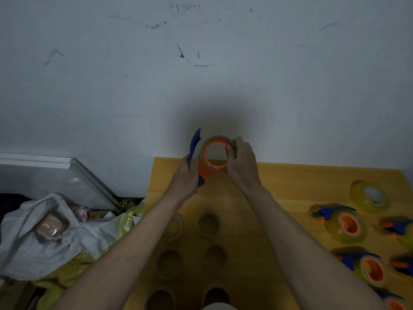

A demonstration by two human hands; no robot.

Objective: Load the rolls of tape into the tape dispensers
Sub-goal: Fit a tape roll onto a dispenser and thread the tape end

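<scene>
I hold an orange and blue tape dispenser point(204, 168) up over the far edge of the yellow table point(290, 182). A clear tape roll point(209, 142) sits around its orange core. My left hand point(188, 175) grips the blue handle part, whose tip sticks up above my fingers. My right hand point(240, 157) grips the roll's right side, thumb inside the ring. Several loose clear rolls point(209, 224) stand on the table below my arms. Loaded dispensers point(345, 222) lie at the right.
A yellowish tape roll point(369, 195) lies flat at the far right of the table. Left of the table, crumpled white plastic bags point(51, 233) and yellow wrapping pile up beside a leaning white panel point(67, 171). A scuffed grey wall rises behind.
</scene>
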